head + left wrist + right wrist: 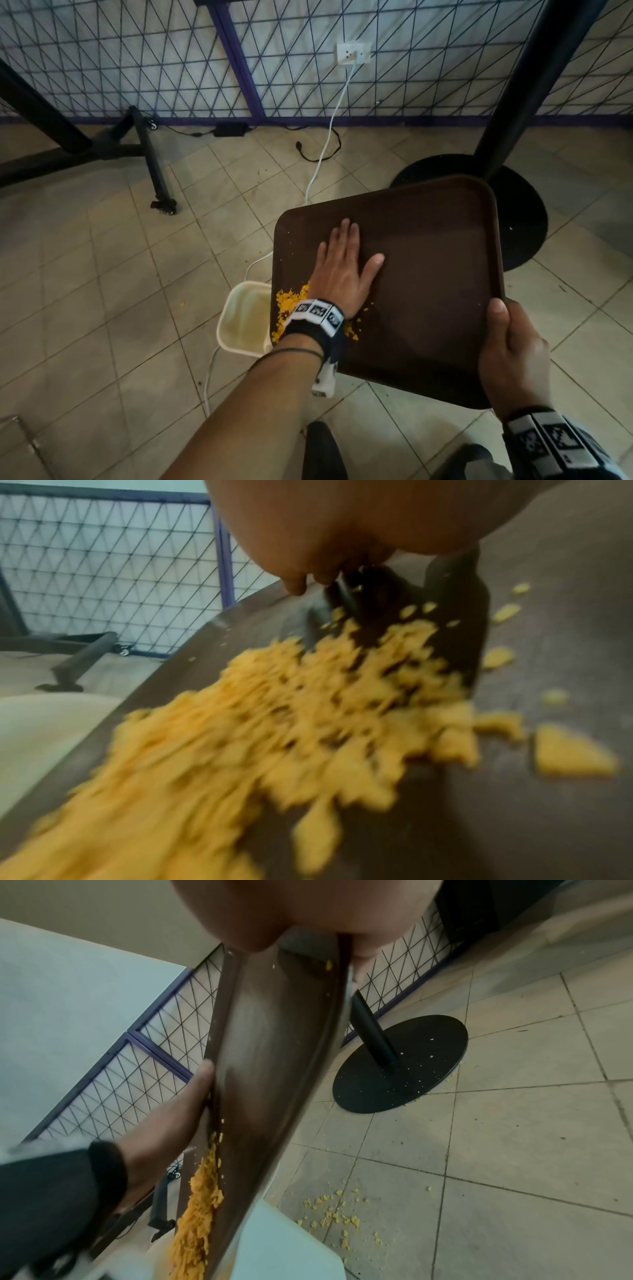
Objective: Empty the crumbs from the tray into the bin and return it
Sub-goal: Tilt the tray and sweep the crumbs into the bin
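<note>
We hold the brown tray (pixel 428 274) tilted over the cream bin (pixel 245 317), its lower left corner hanging just above the bin's opening so that whatever slides down has somewhere to land. The orange crumbs (pixel 291 308) are heaped at that low corner, against the rim — the slope gathers them there, and in the left wrist view they blur as if sliding.

Our left hand (pixel 344 270) lies flat on the tray's surface, fingers straight and spread, holding nothing; the edge of the palm sits right beside the heap, which suits sweeping the crumbs toward the corner. Our right hand (pixel 510 353) grips the tray's near right edge, thumb over the rim and fingers curled beneath, carrying the weight and setting the tilt.

We judge the emptying only part done: most crumbs remain on the tray. Some spilled crumbs (pixel 337 1218) lie on the tiled floor (pixel 102 291) beside the bin, so the corner needs to stay over the opening. Beyond stands a black pedestal base (pixel 400 1064) — probably the table's.
</note>
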A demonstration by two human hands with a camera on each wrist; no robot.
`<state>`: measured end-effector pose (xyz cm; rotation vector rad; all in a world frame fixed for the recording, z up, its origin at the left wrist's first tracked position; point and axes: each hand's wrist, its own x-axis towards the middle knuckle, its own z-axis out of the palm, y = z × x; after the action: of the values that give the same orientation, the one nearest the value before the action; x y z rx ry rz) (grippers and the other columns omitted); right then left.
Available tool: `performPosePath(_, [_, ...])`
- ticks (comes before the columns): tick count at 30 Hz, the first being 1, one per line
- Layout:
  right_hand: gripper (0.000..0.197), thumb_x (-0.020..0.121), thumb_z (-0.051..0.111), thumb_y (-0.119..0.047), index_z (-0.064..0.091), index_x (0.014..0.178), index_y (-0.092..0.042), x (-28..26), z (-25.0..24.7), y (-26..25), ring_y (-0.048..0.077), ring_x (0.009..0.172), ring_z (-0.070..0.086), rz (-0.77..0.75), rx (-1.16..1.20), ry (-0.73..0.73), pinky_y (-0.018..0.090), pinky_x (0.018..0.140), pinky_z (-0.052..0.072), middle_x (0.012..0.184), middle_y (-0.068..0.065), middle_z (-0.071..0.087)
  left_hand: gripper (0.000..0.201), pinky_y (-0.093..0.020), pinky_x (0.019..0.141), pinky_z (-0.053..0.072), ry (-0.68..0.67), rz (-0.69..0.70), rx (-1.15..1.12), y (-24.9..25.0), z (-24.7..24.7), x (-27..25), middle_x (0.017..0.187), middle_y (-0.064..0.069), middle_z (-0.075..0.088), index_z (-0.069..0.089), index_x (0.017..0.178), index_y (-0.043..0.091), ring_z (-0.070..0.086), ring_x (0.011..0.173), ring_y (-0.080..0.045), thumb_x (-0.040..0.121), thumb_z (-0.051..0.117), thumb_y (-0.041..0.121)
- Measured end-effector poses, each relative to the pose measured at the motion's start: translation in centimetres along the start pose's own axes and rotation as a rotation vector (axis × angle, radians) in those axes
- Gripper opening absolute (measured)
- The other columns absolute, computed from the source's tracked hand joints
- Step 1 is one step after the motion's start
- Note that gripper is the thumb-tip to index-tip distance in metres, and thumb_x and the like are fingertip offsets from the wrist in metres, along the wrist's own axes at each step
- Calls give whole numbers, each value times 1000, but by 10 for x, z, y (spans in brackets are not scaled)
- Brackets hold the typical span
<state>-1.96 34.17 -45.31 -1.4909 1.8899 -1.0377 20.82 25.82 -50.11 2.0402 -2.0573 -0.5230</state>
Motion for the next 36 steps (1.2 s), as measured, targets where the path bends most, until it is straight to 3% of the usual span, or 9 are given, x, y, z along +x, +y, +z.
performPosePath(4, [47, 99, 27, -44, 54, 87, -8, 1, 0, 7, 21, 63, 52, 19, -4, -5, 32, 54, 40, 71, 6, 56, 79, -40, 123, 0, -122, -141, 43, -43, 10, -35, 163, 5, -18, -11, 156, 25, -9, 151, -14, 94, -1, 71])
performPosePath(6, [46, 99, 27, -44, 54, 87, -9, 1, -1, 6, 22, 62, 52, 17, -3, -3, 34, 55, 41, 70, 6, 56, 79, -39, 123, -1, -97, -181, 28, -47, 6, -45, 163, 6, -15, -8, 157, 24, -8, 151, -14, 94, 0, 71])
performPosePath(11, [45, 98, 26, -44, 53, 88, -9, 0, -1, 3, 21, 61, 51, 4, -20, -3, 32, 54, 38, 69, 5, 55, 77, -34, 121, -8, -34, 49, -6, 10, 3, -46, 164, 5, -18, -10, 157, 25, -15, 150, -11, 96, 4, 69])
performPosePath(14, [42, 99, 26, -41, 52, 88, -11, -1, -2, 0, 20, 60, 51, -5, -31, -5, 29, 53, 35, 68, 6, 54, 78, -36, 121, -10, -80, 72, 42, 19, 12, -51, 163, 5, -21, -12, 156, 24, -17, 149, -11, 95, 0, 70])
performPosePath(19, [44, 99, 26, -43, 53, 88, -10, 1, -2, 1, 23, 61, 51, 3, -43, -9, 34, 55, 40, 68, 6, 54, 78, -43, 122, -7, -204, -92, 155, -51, 30, -83, 161, 5, -25, -17, 154, 23, -20, 149, -14, 93, -5, 71])
performPosePath(22, [45, 99, 26, -43, 54, 90, -8, 0, -1, 1, 26, 62, 51, -7, -45, -5, 39, 58, 44, 69, 9, 56, 77, -43, 123, -4, -218, -104, 178, -75, 27, -93, 163, 3, -19, -12, 156, 23, -19, 149, -13, 94, -5, 69])
performPosePath(28, [41, 100, 28, -40, 53, 89, -9, 0, -2, 2, 23, 63, 52, -2, -39, -2, 36, 57, 41, 70, 5, 55, 76, -39, 123, -3, -52, -156, 69, -87, -11, -36, 163, 5, -18, -9, 157, 24, -13, 150, -12, 95, -3, 70])
performPosePath(33, [39, 101, 29, -37, 52, 90, -7, -1, -2, 2, 19, 61, 50, -19, -36, -5, 32, 53, 39, 68, 4, 53, 86, -45, 122, -3, -157, -241, 133, -108, -30, 20, 165, 0, -13, -6, 158, 20, -9, 151, -17, 91, -3, 74])
performPosePath(36, [36, 103, 31, -32, 52, 90, -5, 0, -1, 2, 18, 60, 48, -16, -47, 1, 32, 53, 37, 67, 3, 51, 89, -45, 122, -3, -211, -234, 158, -118, -24, 21, 165, 0, -10, -7, 157, 19, -7, 152, -18, 89, -4, 76])
